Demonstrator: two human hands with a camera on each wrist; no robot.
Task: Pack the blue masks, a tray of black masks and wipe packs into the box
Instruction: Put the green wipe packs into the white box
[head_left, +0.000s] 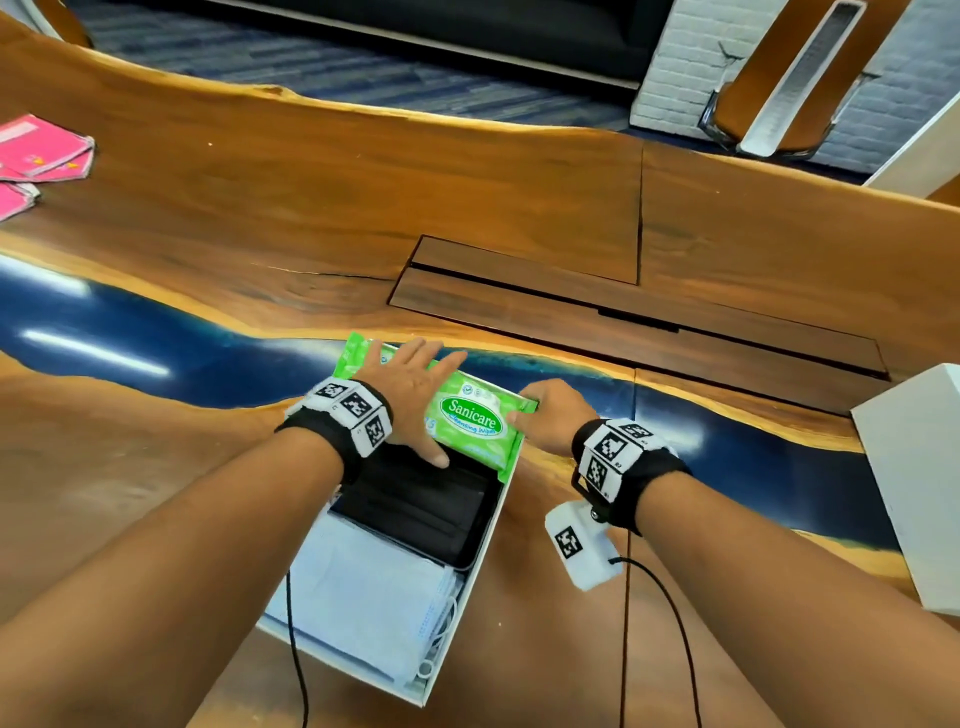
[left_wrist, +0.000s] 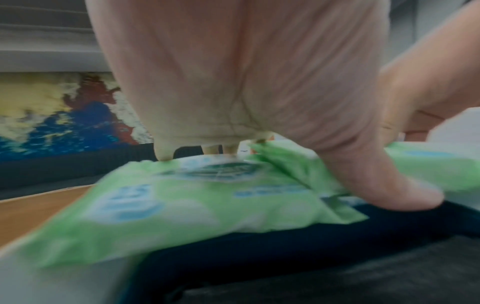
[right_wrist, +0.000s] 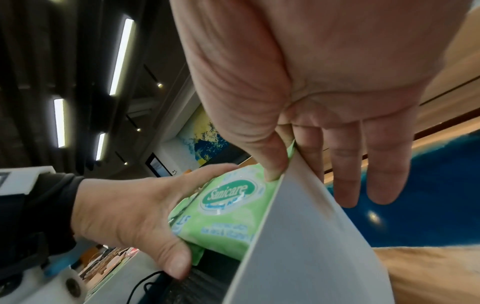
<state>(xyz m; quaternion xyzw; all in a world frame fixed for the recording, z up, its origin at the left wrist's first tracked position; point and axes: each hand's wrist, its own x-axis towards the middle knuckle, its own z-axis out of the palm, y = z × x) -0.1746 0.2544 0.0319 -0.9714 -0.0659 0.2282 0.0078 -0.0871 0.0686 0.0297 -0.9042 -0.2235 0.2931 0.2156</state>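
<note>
Blue masks (head_left: 363, 592) are seated at the box's (head_left: 470, 564) near end; the tray of black masks (head_left: 421, 501) lies beyond; the wipe pack (head_left: 457, 410), long axis 10-to-4 o'clock, is pressed flat under the left hand (head_left: 415, 389); its 3 o'clock end, with the box wall, is pinched by the right hand (head_left: 550, 415), over the bench (head_left: 311, 218).

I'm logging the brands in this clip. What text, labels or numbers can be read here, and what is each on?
"Sanicare": green oval on the green wipe pack, also legible in the right wrist view.
"Cleansing Wipes": under the brand name, only just readable.
Blue numeral and small blue print on the pack: too blurred to read.
Square black-and-white markers on both wristbands: codes, with tiny characters too small to read.
Pink packets: print unreadable.
</note>
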